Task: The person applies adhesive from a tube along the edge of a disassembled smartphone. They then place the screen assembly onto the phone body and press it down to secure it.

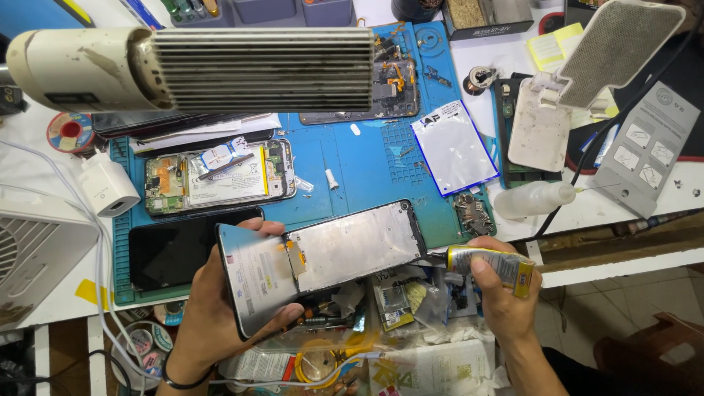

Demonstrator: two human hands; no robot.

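Silvery metal back of a black-framed phone display panel (323, 260), grasped at its left end by the left hand (220, 308), near the blue mat (352, 169). Right hand (506, 293) clenches one yellow glue tube (490, 264), nozzle at the panel's right edge, tip hard to discern. Two more phones lie beyond, one opened (220, 176), one dark (176, 249); a ribbed lamp head (205, 70) hides the far mat.

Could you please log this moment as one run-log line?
left hand: holds phone screen panel | right hand: holds glue tube, nozzle at panel edge | below: blue mat

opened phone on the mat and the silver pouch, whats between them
In the head view, bare blue mat with one small white cylinder lies between opened phone and silver pouch.
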